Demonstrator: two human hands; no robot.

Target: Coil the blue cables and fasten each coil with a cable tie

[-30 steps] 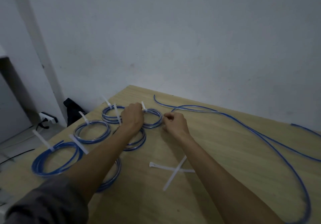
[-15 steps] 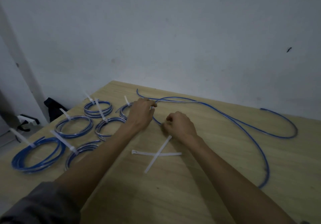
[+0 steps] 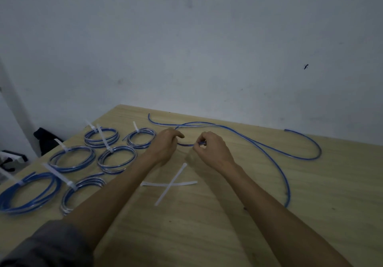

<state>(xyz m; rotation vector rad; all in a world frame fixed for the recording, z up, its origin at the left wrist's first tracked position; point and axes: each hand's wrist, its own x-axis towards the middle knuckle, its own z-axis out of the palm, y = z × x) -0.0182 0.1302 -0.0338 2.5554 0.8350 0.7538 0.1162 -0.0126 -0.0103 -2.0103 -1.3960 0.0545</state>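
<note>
head view: on the wooden table (image 3: 259, 215) the right hand (image 3: 213, 149) pinches the end of a loose blue cable (image 3: 269, 153) between thumb and fingertips. the left hand (image 3: 165, 146) curls its fingers over the same cable just beside it. the cable runs off in long curves toward the wall. two white cable ties (image 3: 172, 183) lie crossed just in front of the hands. six tied blue coils (image 3: 116, 159) sit to the left.

left arm: dark grey sleeve (image 3: 47, 246), pushed up well behind fingers
right arm: bare, no sleeve visible
hands: no gloves
</note>
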